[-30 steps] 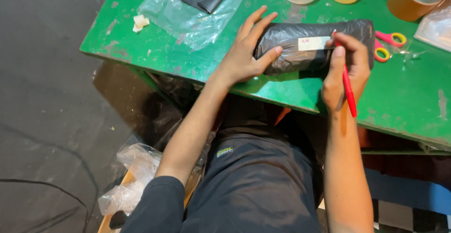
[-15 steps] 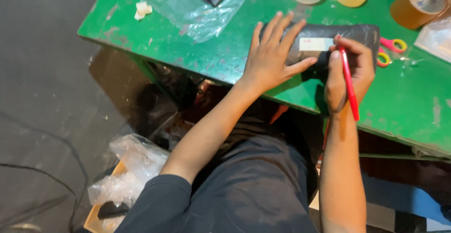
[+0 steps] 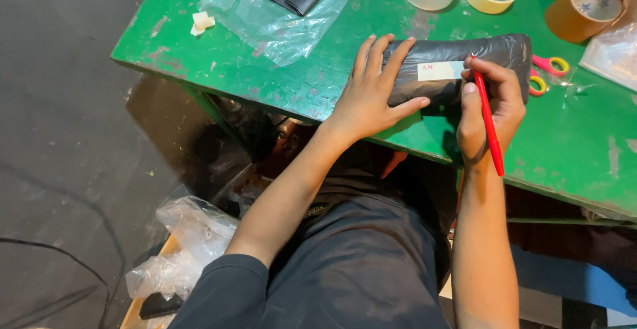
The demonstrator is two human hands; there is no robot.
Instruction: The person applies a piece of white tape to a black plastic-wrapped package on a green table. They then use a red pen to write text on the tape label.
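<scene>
Pressing flat, fingers spread, the left hand (image 3: 373, 96) pinned the near-left end of a black plastic-wrapped oblong parcel (image 3: 458, 70) on the worn green wooden table (image 3: 265, 77), long axis running away rightward from that palm. Clenched around a slim red pen (image 3: 489, 126), the right hand (image 3: 490, 110) sat nearer the small white paper label (image 3: 440, 71), pen tip just at its right edge, pink-and-yellow scissors (image 3: 547, 73) just beyond.

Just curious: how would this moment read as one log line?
left hand: flat on black parcel | right hand: red pen at white label | green table
</scene>
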